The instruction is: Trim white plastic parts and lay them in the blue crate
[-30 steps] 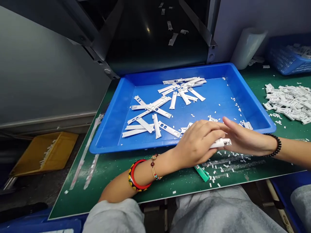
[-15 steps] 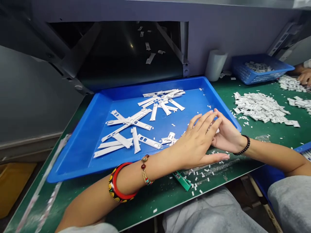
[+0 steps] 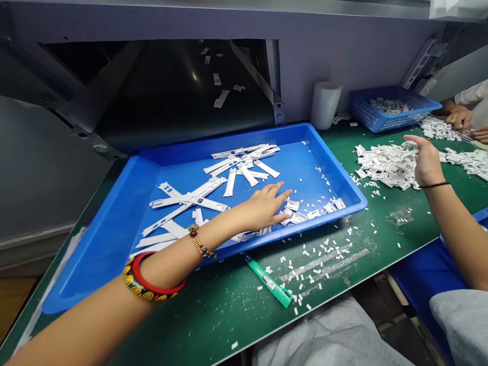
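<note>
My left hand (image 3: pixel 265 207) is over the blue tray (image 3: pixel 339 178), palm down with fingers spread, near small white clip-like pieces (image 3: pixel 297 216) at the tray's near right side. Long white strips (image 3: pixel 190 198) lie crossed in the tray's left and middle parts. On the right, my right hand (image 3: pixel 427 162) is raised beside a heap of white pieces (image 3: pixel 385 165), with a white piece (image 3: pixel 409 147) between thumb and fingers.
A green cutter (image 3: pixel 270 282) lies on the green table (image 3: pixel 183 325) among white scraps. Behind stand a white roll (image 3: pixel 325 104) and a blue basket (image 3: pixel 396 114). Another person's hands (image 3: pixel 459 118) work at far right. A dark belt (image 3: pixel 183 112) lies beyond the tray.
My hands, close together before, have parted: the left moved left over the tray, the right moved right to the heap. The view has shifted slightly.
</note>
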Tool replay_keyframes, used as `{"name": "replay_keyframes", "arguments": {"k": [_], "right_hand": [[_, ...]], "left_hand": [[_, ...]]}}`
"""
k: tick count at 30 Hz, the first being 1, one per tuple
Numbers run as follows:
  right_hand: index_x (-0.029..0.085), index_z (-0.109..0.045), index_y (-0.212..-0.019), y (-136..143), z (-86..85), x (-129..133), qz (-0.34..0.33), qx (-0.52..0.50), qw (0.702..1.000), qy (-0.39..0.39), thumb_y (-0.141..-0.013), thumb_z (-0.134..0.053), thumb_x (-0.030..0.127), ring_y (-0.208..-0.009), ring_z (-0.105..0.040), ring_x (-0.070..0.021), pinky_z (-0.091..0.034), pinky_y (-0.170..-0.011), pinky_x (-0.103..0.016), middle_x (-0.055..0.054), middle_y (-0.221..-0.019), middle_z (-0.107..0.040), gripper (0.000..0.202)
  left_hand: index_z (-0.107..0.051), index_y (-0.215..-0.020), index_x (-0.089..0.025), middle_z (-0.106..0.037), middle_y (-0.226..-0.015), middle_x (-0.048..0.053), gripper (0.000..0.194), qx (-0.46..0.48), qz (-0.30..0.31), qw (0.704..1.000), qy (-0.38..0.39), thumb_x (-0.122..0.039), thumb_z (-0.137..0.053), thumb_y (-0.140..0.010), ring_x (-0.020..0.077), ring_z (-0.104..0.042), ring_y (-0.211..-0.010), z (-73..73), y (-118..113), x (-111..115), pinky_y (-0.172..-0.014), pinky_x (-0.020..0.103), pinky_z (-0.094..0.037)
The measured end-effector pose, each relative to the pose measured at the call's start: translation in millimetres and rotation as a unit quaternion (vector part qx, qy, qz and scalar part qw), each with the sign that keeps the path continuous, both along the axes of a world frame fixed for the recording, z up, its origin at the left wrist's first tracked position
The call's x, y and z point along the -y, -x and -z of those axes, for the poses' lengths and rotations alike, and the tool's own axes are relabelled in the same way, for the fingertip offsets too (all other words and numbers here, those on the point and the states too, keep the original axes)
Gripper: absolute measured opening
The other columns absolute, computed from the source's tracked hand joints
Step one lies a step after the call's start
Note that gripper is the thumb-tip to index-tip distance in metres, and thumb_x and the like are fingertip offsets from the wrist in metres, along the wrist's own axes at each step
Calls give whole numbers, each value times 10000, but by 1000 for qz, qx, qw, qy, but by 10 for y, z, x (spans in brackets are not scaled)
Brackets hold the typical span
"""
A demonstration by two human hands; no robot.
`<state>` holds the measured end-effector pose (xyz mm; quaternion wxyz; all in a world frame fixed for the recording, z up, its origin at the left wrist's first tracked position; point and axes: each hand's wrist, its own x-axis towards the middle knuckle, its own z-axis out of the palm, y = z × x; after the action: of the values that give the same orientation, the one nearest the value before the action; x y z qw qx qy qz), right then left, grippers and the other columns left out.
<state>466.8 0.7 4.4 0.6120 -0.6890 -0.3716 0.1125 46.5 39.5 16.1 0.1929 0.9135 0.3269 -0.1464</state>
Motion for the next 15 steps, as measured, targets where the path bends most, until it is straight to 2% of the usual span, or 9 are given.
{"name": "replay_keyframes", "arguments": {"k": [2, 4, 5, 6, 8, 10, 11, 13, 15], "right_hand": [[213, -669, -868, 100, -5, 34, -26, 75, 997, 13, -722, -570, 223, -1337, -469, -263, -231, -1163, -399, -136, -1303, -629, 176], [227, -707, -968, 342, -55, 63, -114, 173, 977, 39, -723, -649, 235, -1234, -559, -251, -320, -1110, -376, -91, -1255, -671, 252], [236, -704, -1047, 493, -86, 63, -187, 252, 947, 65, -776, -641, 284, -1141, -610, -248, -388, -1041, -389, -78, -1204, -695, 281], [238, -696, -1095, 651, -115, 49, -268, 329, 901, 90, -826, -618, 322, -1075, -637, -245, -421, -983, -392, -70, -1162, -709, 291], [241, -696, -1104, 954, -150, -18, -411, 467, 764, 174, -858, -609, 312, -1025, -649, -249, -419, -927, -390, -60, -1111, -728, 270], [224, -719, -1011, 1206, -144, -112, -471, 563, 620, 277, -780, -692, 241, -983, -655, -265, -401, -876, -379, -70, -1012, -746, 233], [217, -723, -968, 1309, -128, -158, -478, 594, 561, 321, -726, -736, 211, -955, -657, -272, -392, -847, -371, -75, -957, -748, 242], [214, -714, -937, 1476, -80, -235, -488, 614, 488, 383, -660, -774, 173, -882, -656, -265, -375, -768, -342, -71, -875, -737, 287], [216, -694, -965, 1613, -23, -285, -510, 591, 466, 416, -657, -757, 150, -790, -641, -236, -343, -666, -305, -63, -850, -719, 321]], "left_hand": [[-199, -1573, -221, -45, -1666, 181, 738, -15, 27, 999, 24, -501, -481, -952, 370, -83, -1538, 34, -79, -37, -1196, 571, -221], [-169, -1579, -271, -22, -1671, 160, 766, -24, 53, 997, 44, -442, -541, -932, 368, -83, -1539, 83, -164, -67, -1187, 577, -235], [-172, -1577, -294, -28, -1673, 151, 771, -28, 65, 996, 48, -384, -565, -920, 370, -94, -1536, 115, -202, -82, -1182, 583, -239], [-198, -1570, -311, -56, -1674, 144, 773, -30, 75, 996, 45, -324, -587, -902, 376, -119, -1530, 152, -232, -97, -1177, 586, -243], [-315, -1531, -296, -193, -1646, 151, 743, -14, 95, 995, 31, -252, -628, -857, 380, -232, -1486, 228, -267, -129, -1164, 554, -278], [-474, -1425, -238, -414, -1509, 161, 603, 26, 99, 995, 17, -232, -619, -840, 340, -418, -1351, 291, -268, -158, -1092, 469, -385], [-534, -1352, -206, -506, -1398, 158, 516, 47, 94, 994, 13, -230, -598, -840, 308, -495, -1250, 314, -259, -171, -1022, 417, -437], [-597, -1201, -163, -606, -1181, 136, 370, 69, 71, 995, 21, -217, -555, -838, 253, -574, -1040, 341, -228, -199, -864, 340, -478], [-605, -1097, -150, -640, -1035, 113, 270, 67, 45, 996, 34, -228, -518, -853, 222, -584, -883, 349, -195, -234, -748, 308, -455]]}}
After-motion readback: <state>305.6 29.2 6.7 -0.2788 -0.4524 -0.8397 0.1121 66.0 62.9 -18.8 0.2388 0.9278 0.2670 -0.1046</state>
